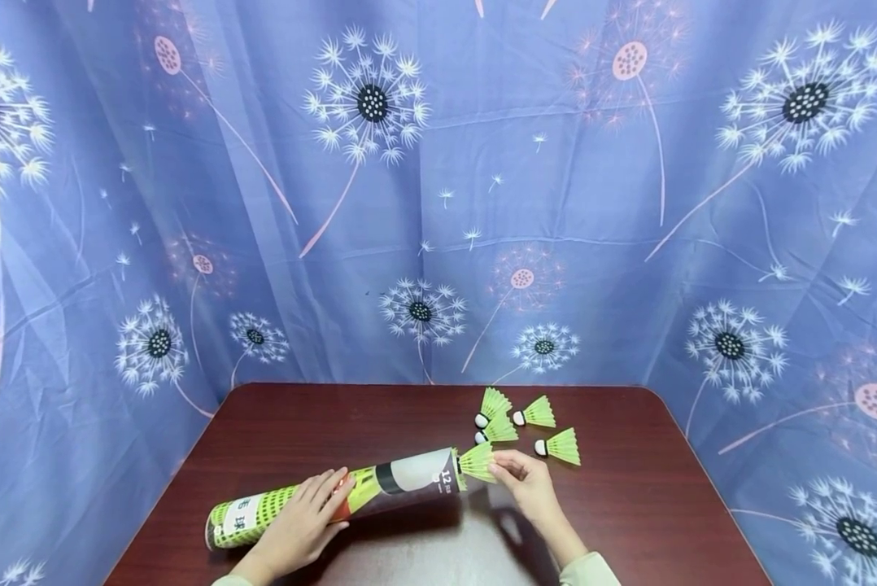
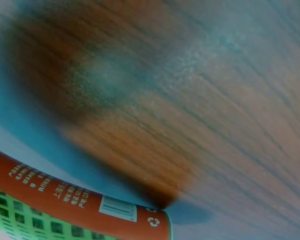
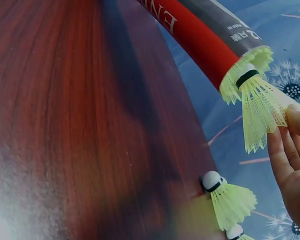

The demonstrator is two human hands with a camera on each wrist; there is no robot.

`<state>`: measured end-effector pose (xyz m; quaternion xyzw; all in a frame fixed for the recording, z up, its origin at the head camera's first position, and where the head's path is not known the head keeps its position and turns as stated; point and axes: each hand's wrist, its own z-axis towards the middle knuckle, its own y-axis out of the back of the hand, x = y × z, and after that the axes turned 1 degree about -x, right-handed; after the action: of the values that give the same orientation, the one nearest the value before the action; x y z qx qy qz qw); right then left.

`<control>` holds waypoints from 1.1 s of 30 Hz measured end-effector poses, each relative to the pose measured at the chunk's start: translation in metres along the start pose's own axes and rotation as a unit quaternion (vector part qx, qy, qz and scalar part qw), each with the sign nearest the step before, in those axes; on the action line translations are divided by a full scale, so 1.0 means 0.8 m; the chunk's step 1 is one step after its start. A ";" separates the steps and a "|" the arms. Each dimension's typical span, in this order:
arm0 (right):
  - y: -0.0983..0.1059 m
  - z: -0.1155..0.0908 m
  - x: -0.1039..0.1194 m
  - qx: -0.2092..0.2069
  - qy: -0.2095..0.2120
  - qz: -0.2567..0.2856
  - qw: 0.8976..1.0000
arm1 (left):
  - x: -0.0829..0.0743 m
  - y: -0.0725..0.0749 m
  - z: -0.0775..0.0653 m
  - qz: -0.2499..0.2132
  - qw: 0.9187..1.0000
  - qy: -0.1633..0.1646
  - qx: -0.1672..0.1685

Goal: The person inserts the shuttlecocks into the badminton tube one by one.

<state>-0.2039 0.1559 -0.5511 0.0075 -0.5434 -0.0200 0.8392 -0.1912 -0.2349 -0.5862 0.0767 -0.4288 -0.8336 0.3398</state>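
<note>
A printed shuttlecock tube point(image 1: 416, 480) lies slantwise across the front of the table, its open end facing right. My left hand point(image 1: 303, 521) grips it around the middle, fingers over the top. Between thumb and fingertips, my right hand point(image 1: 530, 486) pinches the feather-like skirt of a yellow-green shuttlecock point(image 3: 260, 105). That shuttlecock's cork end is at the tube's mouth, where the frilled edge of another skirt shows inside. The left wrist view catches only the tube's red and green side point(image 2: 80, 200); the left hand is out of that frame.
Several loose yellow-green shuttlecocks point(image 1: 559, 447) with white corks lie behind the right hand, two of them touching. The dark red wooden table point(image 1: 629, 505) has rounded back corners. A blue dandelion-print curtain point(image 1: 468, 203) hangs behind it and along both sides.
</note>
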 end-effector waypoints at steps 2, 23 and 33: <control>-0.003 -0.001 0.000 0.007 -0.005 0.004 1.000 | 0.000 0.000 0.000 0.001 1.000 0.000 0.000; -0.025 -0.004 -0.005 0.057 0.006 0.011 0.998 | -0.005 0.002 0.005 -0.012 1.000 -0.005 -0.018; -0.031 -0.002 0.003 0.072 0.014 0.015 0.997 | -0.004 0.001 0.006 -0.011 1.000 -0.006 -0.019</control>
<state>-0.2021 0.1310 -0.5503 0.0598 -0.5315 0.0320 0.8443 -0.1903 -0.2298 -0.5830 0.0695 -0.4138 -0.8460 0.3290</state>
